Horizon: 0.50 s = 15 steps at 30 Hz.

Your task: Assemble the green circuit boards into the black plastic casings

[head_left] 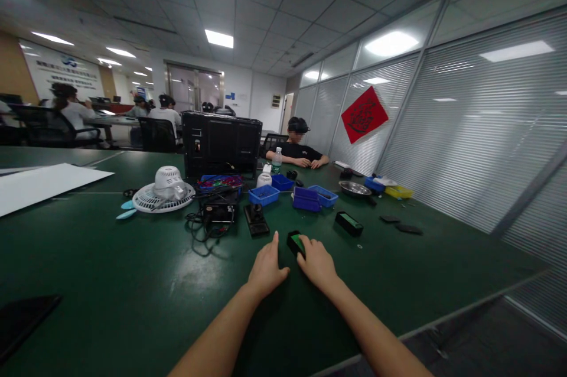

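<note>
My left hand (267, 269) hovers low over the green table with its fingers stretched and the thumb apart, holding nothing. To its right, my right hand (319, 263) is closed over the near end of a small black open-topped case (292, 241) with a green inside. The fingers hide much of that case. Farther right lies a similar black case (349, 224), also green inside, apart from both hands. Beyond my left hand, a flat black device with a round knob-like part (256, 220) lies on the tabletop.
Blue bins (264, 195), a purple-blue box (306, 200) and a metal bowl (355, 189) stand farther back. At left are a white fan part (163, 197) and cables (201, 229). A person (297, 149) sits across the green table (177, 306).
</note>
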Tool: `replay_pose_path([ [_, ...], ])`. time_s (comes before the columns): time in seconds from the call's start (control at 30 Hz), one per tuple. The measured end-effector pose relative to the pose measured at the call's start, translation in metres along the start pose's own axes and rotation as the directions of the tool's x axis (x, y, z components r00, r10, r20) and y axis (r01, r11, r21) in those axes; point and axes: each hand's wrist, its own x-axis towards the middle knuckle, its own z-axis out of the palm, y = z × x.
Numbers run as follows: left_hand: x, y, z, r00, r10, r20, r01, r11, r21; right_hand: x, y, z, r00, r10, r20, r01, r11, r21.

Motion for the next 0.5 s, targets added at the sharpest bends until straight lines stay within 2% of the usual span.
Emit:
replay_pose_path([
  [0.17,-0.001,0.002,-0.003,0.997,-0.051,-0.064,0.049,0.998,-0.039,0.021,0.059,-0.003,0.966,0.253,-0.059,-0.256,0.965,-0.054],
  [0.27,-0.001,0.001,-0.003,0.993,-0.077,-0.094,0.072,0.996,-0.059,0.023,0.078,-0.004,0.948,0.308,-0.083,-0.312,0.949,-0.049],
  [0.37,-0.001,0.000,-0.002,0.981,-0.131,-0.145,0.116,0.988,-0.105,0.014,0.073,0.000,0.967,0.248,-0.052,-0.248,0.969,0.004],
  [0.5,0.002,-0.002,-0.003,0.929,-0.321,-0.182,0.261,0.920,-0.292,-0.006,0.037,0.007,0.996,0.092,-0.019,-0.090,0.993,0.081],
])
